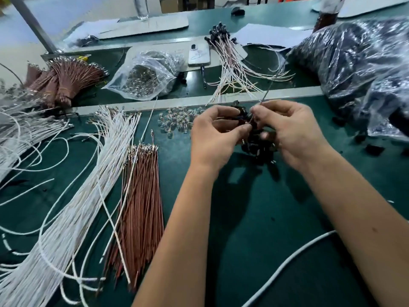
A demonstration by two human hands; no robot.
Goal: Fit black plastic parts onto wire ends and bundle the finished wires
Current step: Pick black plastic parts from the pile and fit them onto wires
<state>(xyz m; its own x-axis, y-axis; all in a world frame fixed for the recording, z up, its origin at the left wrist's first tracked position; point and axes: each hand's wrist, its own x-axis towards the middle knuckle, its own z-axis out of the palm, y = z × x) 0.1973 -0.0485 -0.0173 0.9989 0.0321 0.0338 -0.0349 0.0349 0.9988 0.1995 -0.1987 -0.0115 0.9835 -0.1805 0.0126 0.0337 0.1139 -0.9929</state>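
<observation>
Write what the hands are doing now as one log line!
step: fitting | left hand: pinches black plastic part | right hand: pinches wire | finished wires: behind, unbundled

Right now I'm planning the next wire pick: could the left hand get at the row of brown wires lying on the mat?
Probably yes. The brown wires lie uncovered just left of the left hand, with bare mat between; but its fingers are busy pinching a black part.
</observation>
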